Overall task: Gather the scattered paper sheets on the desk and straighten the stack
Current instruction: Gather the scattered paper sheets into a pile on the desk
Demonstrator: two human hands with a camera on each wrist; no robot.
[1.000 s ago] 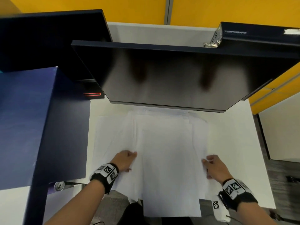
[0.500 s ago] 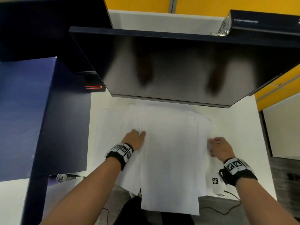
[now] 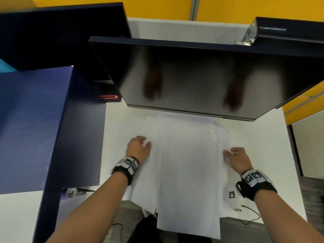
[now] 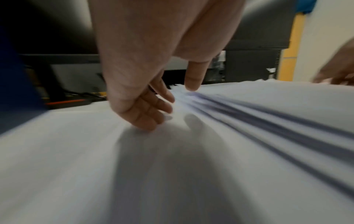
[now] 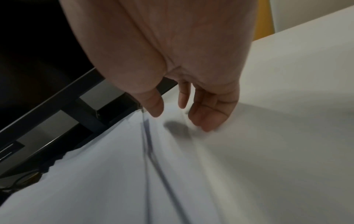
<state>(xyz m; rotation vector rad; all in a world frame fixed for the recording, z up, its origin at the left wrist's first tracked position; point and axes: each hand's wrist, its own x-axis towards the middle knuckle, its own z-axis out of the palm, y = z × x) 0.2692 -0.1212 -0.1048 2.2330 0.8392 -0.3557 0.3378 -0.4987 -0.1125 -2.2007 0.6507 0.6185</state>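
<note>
Several white paper sheets (image 3: pixel 187 163) lie fanned out on the white desk (image 3: pixel 263 141) under the monitor; the top sheet overhangs the front edge. My left hand (image 3: pixel 140 146) rests on the pile's left side. In the left wrist view its bent fingertips (image 4: pixel 153 121) press on the lower sheets beside the stepped edges of the paper (image 4: pixel 249 121), thumb above them. My right hand (image 3: pixel 233 153) is at the pile's right edge. Its fingertips (image 5: pixel 208 121) touch the sheets' edge (image 5: pixel 114 166), thumb just above the paper. Neither hand pinches a sheet.
A dark monitor (image 3: pixel 192 76) hangs low over the back of the pile. A tall blue cabinet (image 3: pixel 35 120) borders the desk on the left. A small white tagged device (image 3: pixel 233 197) with a cable lies near my right wrist.
Both hands have slid away from me along the two sides of the pile, the left further than the right. The sheets have hardly shifted.
</note>
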